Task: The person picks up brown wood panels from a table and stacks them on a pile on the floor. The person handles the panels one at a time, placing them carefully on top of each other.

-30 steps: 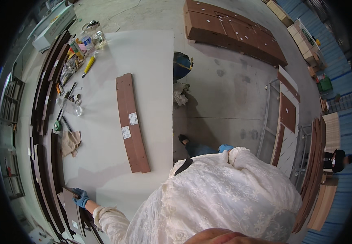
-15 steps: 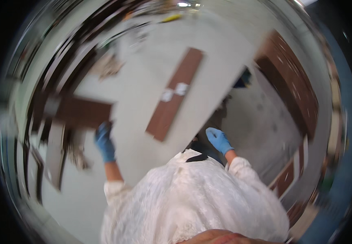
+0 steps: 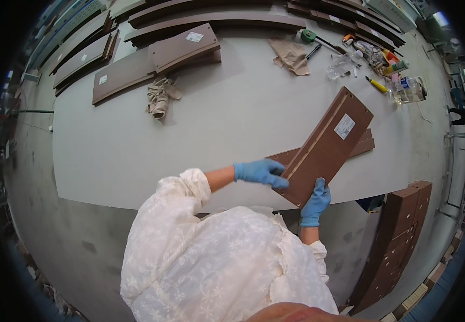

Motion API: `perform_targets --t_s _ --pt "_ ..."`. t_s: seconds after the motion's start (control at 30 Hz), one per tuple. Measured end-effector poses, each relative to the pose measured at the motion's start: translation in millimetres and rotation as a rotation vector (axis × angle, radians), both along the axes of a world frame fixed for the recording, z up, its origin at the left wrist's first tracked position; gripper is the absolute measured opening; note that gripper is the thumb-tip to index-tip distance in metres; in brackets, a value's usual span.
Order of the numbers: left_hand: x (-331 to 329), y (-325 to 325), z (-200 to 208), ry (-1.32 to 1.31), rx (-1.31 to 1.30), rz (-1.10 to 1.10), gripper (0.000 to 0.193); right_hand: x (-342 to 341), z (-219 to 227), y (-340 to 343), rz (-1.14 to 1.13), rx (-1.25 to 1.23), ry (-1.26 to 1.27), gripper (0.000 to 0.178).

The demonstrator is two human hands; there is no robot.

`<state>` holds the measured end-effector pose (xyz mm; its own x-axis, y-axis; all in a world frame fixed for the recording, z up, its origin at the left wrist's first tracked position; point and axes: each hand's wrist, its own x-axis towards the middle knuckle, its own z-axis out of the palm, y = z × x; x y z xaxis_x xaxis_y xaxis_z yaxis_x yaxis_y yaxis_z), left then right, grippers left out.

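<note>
A brown panel [image 3: 323, 145] with a white label and holes along its edges is held at a slant above the table. My right hand [image 3: 316, 204], in a blue glove, grips its near lower corner, thumb on the face and the other fingers mostly hidden behind. Beside the panel's left edge is my left hand [image 3: 262, 173], also blue-gloved, with fingers apart; whether they touch the edge I cannot tell. Beneath the panel, a narrower brown board [image 3: 362, 144] lies on the white table [image 3: 200, 145], mostly covered by it.
Stacked brown panels [image 3: 187, 48] and long boards [image 3: 216, 21] line the far side. A crumpled glove [image 3: 161, 98], brown cloth [image 3: 291, 56], yellow cutter [image 3: 376, 84] and clear bottle [image 3: 407, 90] lie on the table. A tall brown stack [image 3: 396, 241] stands at the right.
My view has swung around. The right hand, empty before, now grips the labelled panel. My left hand, earlier at a brown panel on the left, is now beside the held panel's edge.
</note>
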<state>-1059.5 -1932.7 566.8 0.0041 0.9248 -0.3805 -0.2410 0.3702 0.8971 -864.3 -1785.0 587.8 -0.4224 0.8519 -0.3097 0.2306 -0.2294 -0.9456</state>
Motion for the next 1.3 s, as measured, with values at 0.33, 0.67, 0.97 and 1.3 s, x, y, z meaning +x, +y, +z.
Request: perform_targets --t_s 0.33,0.67,0.97,1.3 --pt "-274 -69 -49 1.901 -0.488 0.672 0.076 27 -27 -4 0.081 0.070 -0.248 0.032" --pt "-356 -135 -85 2.212 -0.884 0.435 0.061 9 -26 -12 0.131 0.031 -0.301 0.036" --pt "-367 -145 -87 2.400 -0.746 0.299 0.051 0 -35 -7 0.154 0.019 -0.344 0.034" --pt "-355 -154 -26 2.309 -0.319 0.536 0.051 -4 -30 1 0.162 -0.049 -0.328 0.037"
